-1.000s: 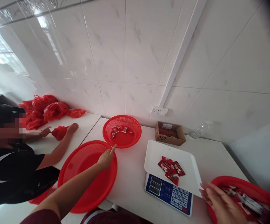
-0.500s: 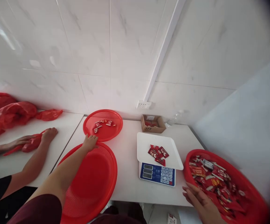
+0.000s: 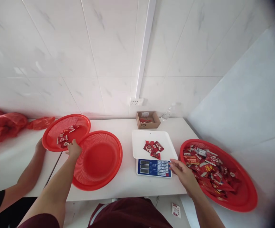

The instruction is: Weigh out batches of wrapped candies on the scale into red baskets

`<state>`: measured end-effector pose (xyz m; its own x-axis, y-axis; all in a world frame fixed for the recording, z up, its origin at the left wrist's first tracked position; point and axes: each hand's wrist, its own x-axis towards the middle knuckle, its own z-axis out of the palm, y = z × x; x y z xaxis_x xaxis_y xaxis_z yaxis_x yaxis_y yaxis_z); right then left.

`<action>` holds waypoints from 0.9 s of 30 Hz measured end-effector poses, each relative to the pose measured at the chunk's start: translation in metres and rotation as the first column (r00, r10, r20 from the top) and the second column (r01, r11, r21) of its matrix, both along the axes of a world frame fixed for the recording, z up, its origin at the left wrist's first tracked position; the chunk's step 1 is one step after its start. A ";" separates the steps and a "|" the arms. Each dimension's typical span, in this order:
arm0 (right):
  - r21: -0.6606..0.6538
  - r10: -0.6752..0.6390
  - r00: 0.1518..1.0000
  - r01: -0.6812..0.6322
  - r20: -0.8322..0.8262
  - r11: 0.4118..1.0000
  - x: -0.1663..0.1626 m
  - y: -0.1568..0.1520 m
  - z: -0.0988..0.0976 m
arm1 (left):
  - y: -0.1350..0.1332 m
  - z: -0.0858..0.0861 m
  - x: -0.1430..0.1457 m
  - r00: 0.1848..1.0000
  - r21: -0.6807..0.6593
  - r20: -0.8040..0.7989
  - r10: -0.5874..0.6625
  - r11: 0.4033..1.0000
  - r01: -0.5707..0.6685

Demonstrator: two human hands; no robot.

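My left hand (image 3: 74, 149) grips the near right rim of a red plastic basket (image 3: 84, 126), which holds several small wrapped candies (image 3: 63, 139). In front of it sits a second red basket (image 3: 98, 158) with nothing in it. My right hand (image 3: 183, 174) is open, fingertips at the right edge of a digital scale (image 3: 153, 167), near its keypad. On the scale's white tray (image 3: 139, 144) lie several red packets (image 3: 153, 148). Right of that hand, a large red basket (image 3: 248, 196) is heaped with red wrapped snacks (image 3: 210, 171).
A small cardboard box (image 3: 148, 119) and a clear plastic bottle (image 3: 168, 112) stand by the wall. Red plastic bags (image 3: 6, 125) lie at the left. A co-worker's arm (image 3: 30, 171) reaches behind the candy basket. A wall socket (image 3: 136, 101) sits above the table.
The candy basket has shifted left with my left hand on its rim, and is tilted. My right hand has moved from the snack basket to the scale's edge. The view has shifted too.
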<state>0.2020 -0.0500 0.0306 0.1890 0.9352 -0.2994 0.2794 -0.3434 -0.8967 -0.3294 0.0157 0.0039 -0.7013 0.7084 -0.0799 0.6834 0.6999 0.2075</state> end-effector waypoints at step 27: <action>0.206 0.517 0.846 -0.534 0.134 0.820 -0.085 0.065 -0.036 | -0.143 -0.020 0.214 0.648 -0.119 0.318 -0.692 0.649 0.752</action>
